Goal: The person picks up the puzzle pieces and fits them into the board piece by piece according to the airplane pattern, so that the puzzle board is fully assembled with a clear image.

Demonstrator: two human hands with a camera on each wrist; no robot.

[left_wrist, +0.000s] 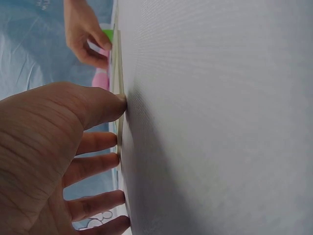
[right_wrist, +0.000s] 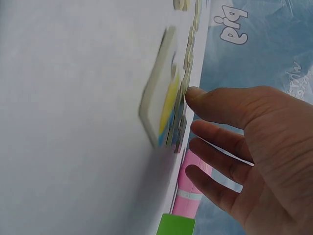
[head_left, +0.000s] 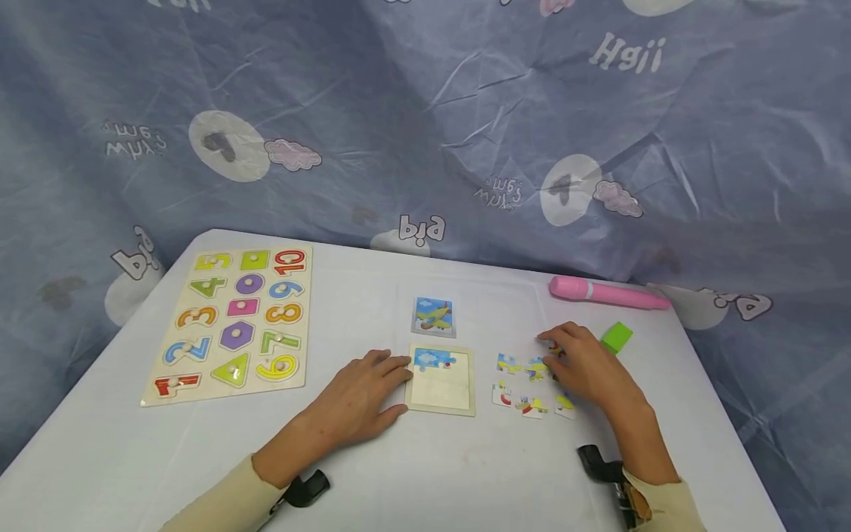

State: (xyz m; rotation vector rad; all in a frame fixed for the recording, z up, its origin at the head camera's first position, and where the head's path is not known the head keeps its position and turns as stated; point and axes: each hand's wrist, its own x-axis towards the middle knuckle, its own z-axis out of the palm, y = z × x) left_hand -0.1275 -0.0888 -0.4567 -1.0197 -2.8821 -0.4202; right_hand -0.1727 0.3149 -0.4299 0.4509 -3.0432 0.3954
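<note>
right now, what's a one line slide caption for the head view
Left hand touching a puzzle frame, right hand by loose pieces, number board to the left.

Number board (head_left: pixel 206 389), pink stick (head_left: pixel 618 295) — green block (head_left: pixel 617 338) nearby, patterned backdrop (head_left: pixel 392 166)

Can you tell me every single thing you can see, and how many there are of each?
number board: one, pale with bright colours, table's left side
airplane card: one, blue and yellow, beyond the frame
puzzle frame: one, cream, middle
fitted pieces: count unclear, mostly blue, frame's top
loose pieces: at least six, multicoloured, right of frame
pen-shaped thing: one, pink, far right
block: one, green, right
table: one, white, underneath
patterned cloth: count unclear, blue-grey, behind
sleeves: two, cream, bottom
wrist devices: two, black, wrists
left hand: one, bare, frame's left edge
right hand: one, bare, at loose pieces
</note>
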